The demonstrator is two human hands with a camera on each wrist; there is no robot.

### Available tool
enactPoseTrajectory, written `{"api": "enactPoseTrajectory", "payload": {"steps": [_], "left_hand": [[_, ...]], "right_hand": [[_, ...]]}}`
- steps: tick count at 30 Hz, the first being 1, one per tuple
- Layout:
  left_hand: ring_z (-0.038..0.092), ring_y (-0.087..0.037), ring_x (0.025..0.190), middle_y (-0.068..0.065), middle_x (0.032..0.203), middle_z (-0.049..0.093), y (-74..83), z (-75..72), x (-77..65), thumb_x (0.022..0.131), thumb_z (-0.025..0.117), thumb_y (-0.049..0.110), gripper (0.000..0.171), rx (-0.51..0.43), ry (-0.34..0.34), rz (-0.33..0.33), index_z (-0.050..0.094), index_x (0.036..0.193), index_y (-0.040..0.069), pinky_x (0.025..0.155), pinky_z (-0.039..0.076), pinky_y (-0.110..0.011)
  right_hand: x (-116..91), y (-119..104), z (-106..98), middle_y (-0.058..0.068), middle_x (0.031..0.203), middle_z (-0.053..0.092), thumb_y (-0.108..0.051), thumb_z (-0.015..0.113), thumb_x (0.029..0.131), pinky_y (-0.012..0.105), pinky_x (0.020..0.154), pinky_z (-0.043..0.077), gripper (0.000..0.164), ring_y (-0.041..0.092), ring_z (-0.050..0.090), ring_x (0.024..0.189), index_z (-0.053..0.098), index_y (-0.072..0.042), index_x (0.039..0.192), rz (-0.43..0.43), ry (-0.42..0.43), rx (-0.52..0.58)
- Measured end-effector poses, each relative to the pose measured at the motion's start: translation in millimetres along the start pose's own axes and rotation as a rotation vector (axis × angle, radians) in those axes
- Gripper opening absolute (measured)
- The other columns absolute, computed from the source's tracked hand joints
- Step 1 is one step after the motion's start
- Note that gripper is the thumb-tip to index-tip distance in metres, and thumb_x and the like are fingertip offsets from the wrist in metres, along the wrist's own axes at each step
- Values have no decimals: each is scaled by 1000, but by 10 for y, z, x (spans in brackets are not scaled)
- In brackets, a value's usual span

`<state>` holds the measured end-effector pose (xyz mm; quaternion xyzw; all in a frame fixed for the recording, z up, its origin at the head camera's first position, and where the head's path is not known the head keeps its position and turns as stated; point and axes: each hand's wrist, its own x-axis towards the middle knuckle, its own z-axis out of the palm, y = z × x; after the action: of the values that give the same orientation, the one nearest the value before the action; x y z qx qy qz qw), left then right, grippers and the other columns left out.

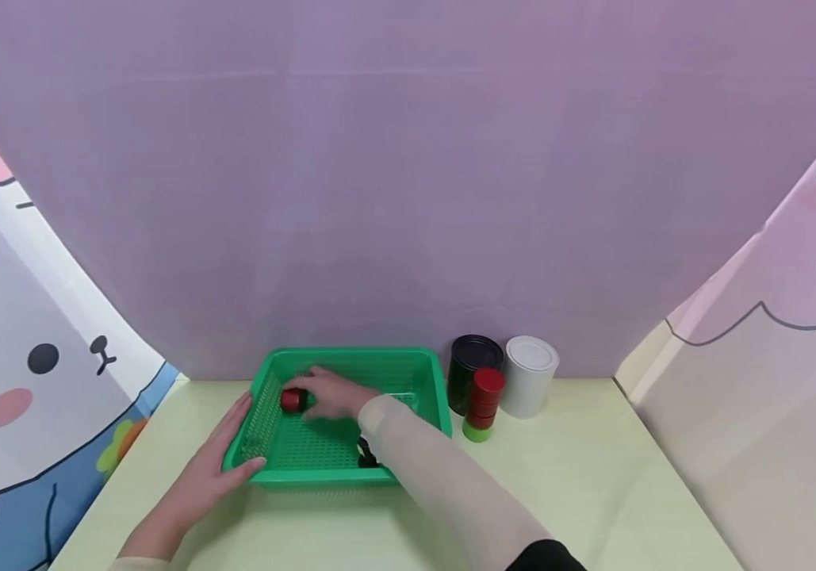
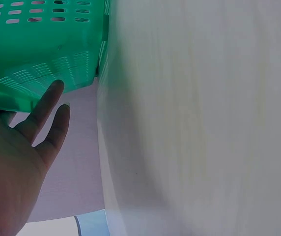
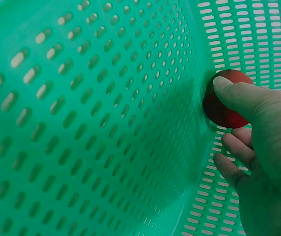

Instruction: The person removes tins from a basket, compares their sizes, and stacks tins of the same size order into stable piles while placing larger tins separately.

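A green perforated plastic basket (image 1: 318, 477) stands on the table. Inside, at its left end, my right hand (image 1: 335, 394) grips a small red cylinder (image 1: 292, 400). The right wrist view shows the thumb pressed on the dark-red round piece (image 3: 229, 115) against the basket wall; the other fingers are partly hidden. My left hand (image 1: 201, 481) rests along the basket's left side, thumb at the front rim. In the left wrist view its visible fingers (image 2: 44, 108) are straight and spread outside the basket. A small black-and-white thing (image 1: 366, 454) lies in the basket, half covered by my right sleeve.
To the basket's right stand a black can (image 1: 476, 353), a white can (image 1: 532, 373) and, before them, a stack of red pieces (image 1: 486, 392) on a light-green one (image 1: 476, 433). A purple backdrop (image 1: 408, 198) rises behind the pale table (image 1: 579, 492), with patterned sheets at both sides.
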<state>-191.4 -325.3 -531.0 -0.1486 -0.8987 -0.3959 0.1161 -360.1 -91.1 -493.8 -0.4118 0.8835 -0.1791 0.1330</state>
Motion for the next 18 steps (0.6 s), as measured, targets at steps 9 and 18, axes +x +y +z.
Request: {"api": "enactPoseTrajectory", "payload": {"steps": [9,18], "left_hand": [[10,-5,165,-5,185,12,-16,1,17,101,80,20,101,-29,-7,-5,16,179,19,112,29,-85],[9,1,163,-9,185,14,-1,1,17,101,81,20,101,-22,-1,-5,17,179,19,112,29,-85]], "right_hand": [[-2,6,21,0,160,45,-30,82,103,34,103,55,69,16,56,138,49,-43,162,-5,-22,17],[-4,41,33,1,156,48,-30,81,103,32,100,55,63,14,58,132,50,-38,158,-15,-18,43]]}}
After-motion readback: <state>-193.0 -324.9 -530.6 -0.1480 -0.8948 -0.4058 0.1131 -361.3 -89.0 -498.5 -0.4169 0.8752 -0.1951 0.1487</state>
